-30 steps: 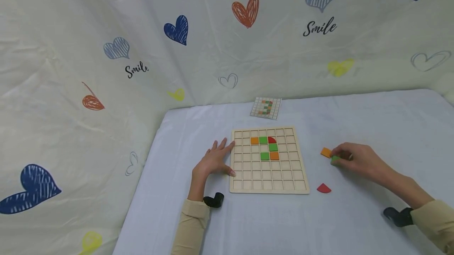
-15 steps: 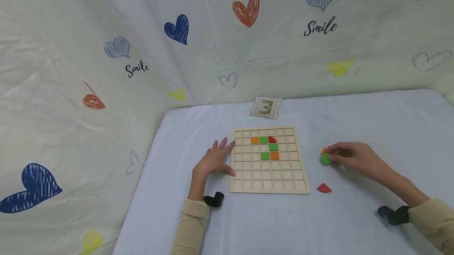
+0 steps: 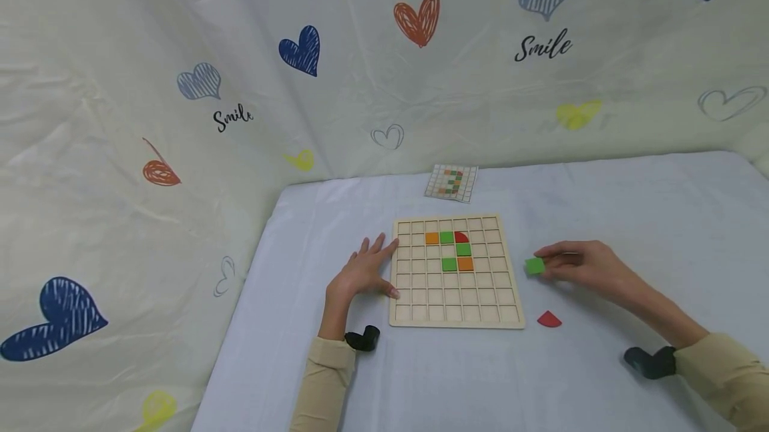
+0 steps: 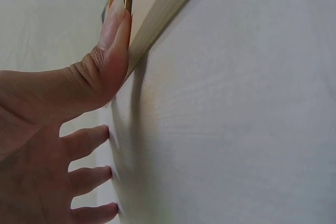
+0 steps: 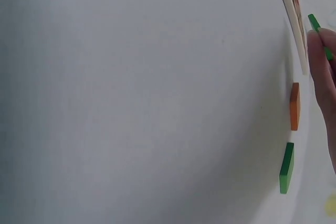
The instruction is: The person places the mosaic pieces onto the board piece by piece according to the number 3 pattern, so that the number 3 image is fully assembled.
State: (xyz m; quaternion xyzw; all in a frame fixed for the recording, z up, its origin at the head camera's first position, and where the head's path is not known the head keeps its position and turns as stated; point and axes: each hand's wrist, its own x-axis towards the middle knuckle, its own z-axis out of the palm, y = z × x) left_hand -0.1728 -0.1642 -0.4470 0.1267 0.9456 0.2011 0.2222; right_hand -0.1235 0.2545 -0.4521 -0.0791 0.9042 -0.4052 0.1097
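Observation:
My right hand (image 3: pixel 585 268) pinches a green square tile (image 3: pixel 534 266) between thumb and fingers, just right of the wooden grid board (image 3: pixel 456 326). That tile (image 5: pixel 314 22) also shows in the right wrist view, lifted above the table. My left hand (image 3: pixel 360 272) lies with spread fingers at the board's left side. In the left wrist view its thumb (image 4: pixel 113 30) rests against the edge of the board (image 4: pixel 163 17). Orange, green and red tiles sit in several cells of the board, in the upper middle.
A red quarter-round tile (image 3: pixel 549 319) lies right of the board's lower corner. In the right wrist view, an orange tile (image 5: pixel 294 106) and another green tile (image 5: pixel 286 169) lie on the white cloth. Behind the board is a pattern card (image 3: pixel 450 183), near a printed fabric backdrop (image 3: pixel 336 111).
My right hand has picked up the green tile and carried it left toward the board, away from the orange tile. The left hand and board have stayed in place.

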